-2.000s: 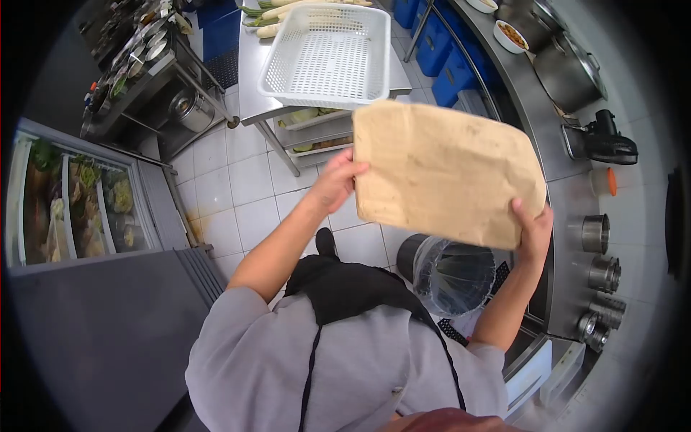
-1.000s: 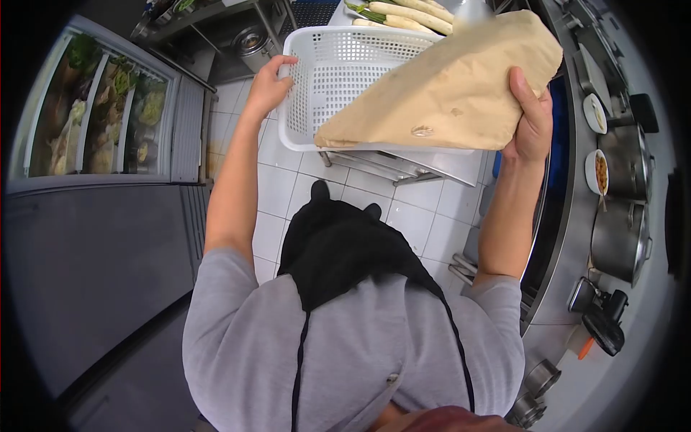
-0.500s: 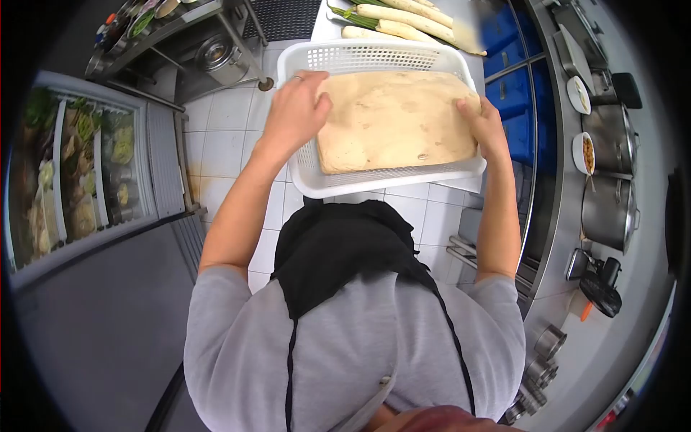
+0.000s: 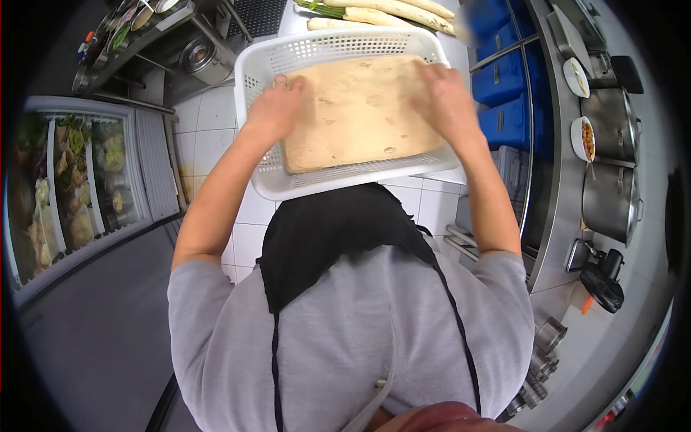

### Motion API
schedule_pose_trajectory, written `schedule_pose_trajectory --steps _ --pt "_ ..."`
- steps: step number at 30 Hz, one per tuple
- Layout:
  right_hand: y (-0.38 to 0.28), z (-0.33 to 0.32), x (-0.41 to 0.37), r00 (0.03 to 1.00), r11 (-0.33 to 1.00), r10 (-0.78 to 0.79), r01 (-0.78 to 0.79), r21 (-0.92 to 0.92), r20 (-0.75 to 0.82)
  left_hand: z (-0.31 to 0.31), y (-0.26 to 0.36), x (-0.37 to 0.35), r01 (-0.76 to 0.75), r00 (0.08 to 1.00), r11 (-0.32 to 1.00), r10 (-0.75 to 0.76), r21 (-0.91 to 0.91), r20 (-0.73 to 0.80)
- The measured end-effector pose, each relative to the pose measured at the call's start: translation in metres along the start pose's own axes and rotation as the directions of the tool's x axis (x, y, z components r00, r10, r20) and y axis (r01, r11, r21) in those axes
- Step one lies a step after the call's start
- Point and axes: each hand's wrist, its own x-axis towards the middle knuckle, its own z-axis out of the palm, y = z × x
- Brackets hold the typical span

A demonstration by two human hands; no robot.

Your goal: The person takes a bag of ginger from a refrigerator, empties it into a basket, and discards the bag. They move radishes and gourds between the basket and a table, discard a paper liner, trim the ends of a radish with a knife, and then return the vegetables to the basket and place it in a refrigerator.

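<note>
A thick, pale wooden cutting board with worn patches lies inside a white perforated plastic basket. My left hand is bent at the board's left edge, its fingertips on the upper left corner. Over the right end of the board is my right hand, its fingers smeared by motion. The basket's rim surrounds the board, tilted slightly up toward the right.
Several white radishes with green stems lie behind the basket on a white surface. Blue bins sit under the steel counter at right, where large pots stand. An open-topped glass display with vegetables is at left.
Basket and board have shifted left and slightly up in view. My right hand has come off the board's right edge and moved inward over its upper right part.
</note>
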Motion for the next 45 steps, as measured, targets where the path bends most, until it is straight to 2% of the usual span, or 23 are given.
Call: schedule_pose_trajectory --steps 3,6,9,12,15,17,18,21,24,27,30,33,36,39,42,45 --pt "-0.008 0.033 0.004 0.981 0.967 -0.18 0.189 -0.169 0.068 0.009 0.002 0.005 0.042 0.991 0.997 -0.035 0.057 -0.127" --pt "0.0 0.067 0.014 0.961 0.985 -0.148 0.164 -0.053 0.232 0.005 0.002 0.004 0.045 0.997 0.999 -0.045 0.009 -0.07" --pt "-0.007 0.079 0.014 0.942 0.987 -0.128 0.152 -0.054 0.311 -0.001 0.006 0.0 0.065 0.998 0.998 -0.065 0.005 -0.005" --pt "0.0 0.09 0.02 0.954 0.947 -0.21 0.252 -0.197 0.214 0.006 0.013 -0.004 -0.032 0.993 0.97 0.058 0.239 -0.103" --pt "-0.024 0.059 0.021 0.897 0.962 -0.066 0.174 -0.212 0.438 0.003 0.032 -0.014 -0.143 0.988 0.984 0.136 0.11 0.073" --pt "-0.022 0.078 0.025 0.852 0.971 -0.084 0.187 -0.151 0.517 0.009 0.027 -0.009 -0.143 0.979 0.976 0.116 0.161 0.166" --pt "-0.02 0.087 0.026 0.83 0.974 -0.09 0.187 -0.124 0.551 0.01 0.024 -0.007 -0.148 0.972 0.971 0.108 0.188 0.208" --pt "-0.027 0.088 0.025 0.846 0.976 -0.068 0.166 -0.14 0.53 0.004 0.018 -0.001 -0.159 0.966 0.965 0.108 0.208 0.236" --pt "-0.03 0.061 0.033 0.742 0.97 -0.067 0.205 -0.131 0.667 0.012 0.009 0.005 -0.175 0.964 0.969 0.133 0.172 0.23" --pt "-0.024 0.031 0.03 0.683 0.843 -0.026 0.408 -0.351 0.73 -0.003 0.006 0.001 -0.19 0.949 0.956 0.121 0.222 0.292" --pt "-0.006 0.055 0.016 0.797 0.856 -0.127 0.389 -0.342 0.59 -0.002 0.003 0.0 -0.196 0.949 0.961 0.137 0.193 0.282" --pt "-0.006 0.055 0.016 0.798 0.867 -0.126 0.377 -0.326 0.589 -0.001 0.001 0.002 -0.206 0.953 0.961 0.154 0.187 0.259" --pt "-0.01 0.046 0.018 0.798 0.836 -0.172 0.429 -0.344 0.578 0.001 0.001 0.001 -0.206 0.956 0.96 0.156 0.192 0.249" --pt "0.004 0.069 0.049 0.883 0.959 -0.185 0.258 -0.116 0.432 -0.001 0.004 0.0 -0.201 0.957 0.963 0.154 0.181 0.245" --pt "0.009 0.077 0.078 0.965 0.973 -0.164 0.192 -0.131 0.204 0.0 0.003 0.003 -0.198 0.962 0.97 0.165 0.14 0.218" --pt "0.02 0.097 0.1 0.985 0.986 -0.121 0.134 -0.104 0.123 0.003 -0.004 0.01 -0.203 0.962 0.976 0.185 0.077 0.201"
